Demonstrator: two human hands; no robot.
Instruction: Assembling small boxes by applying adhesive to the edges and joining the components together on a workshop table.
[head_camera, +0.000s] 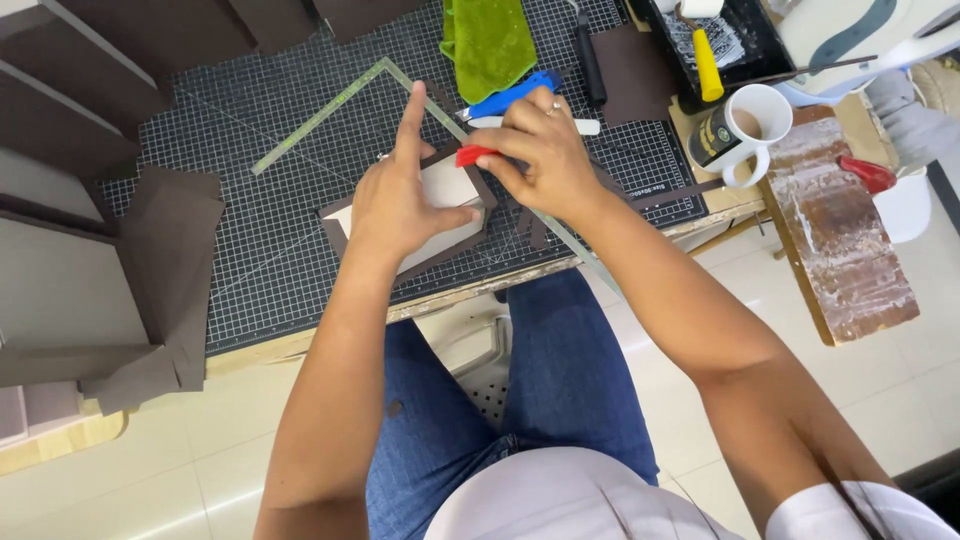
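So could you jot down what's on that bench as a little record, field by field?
Left hand: presses on a white board wrapped in brown paper, forefinger raised
Right hand: grips a red tool at the board's top edge
Surface: black gridded mat
Beside the hands: clear ruler, blue knife, green cloth
Right side: mug
Left side: brown paper pieces

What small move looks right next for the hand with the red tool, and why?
Probably draw the red tool along the brown paper's edge on the white board. The right hand pinches the tool at the board's top corner, while the left hand presses the board flat on the cutting mat, index finger raised.
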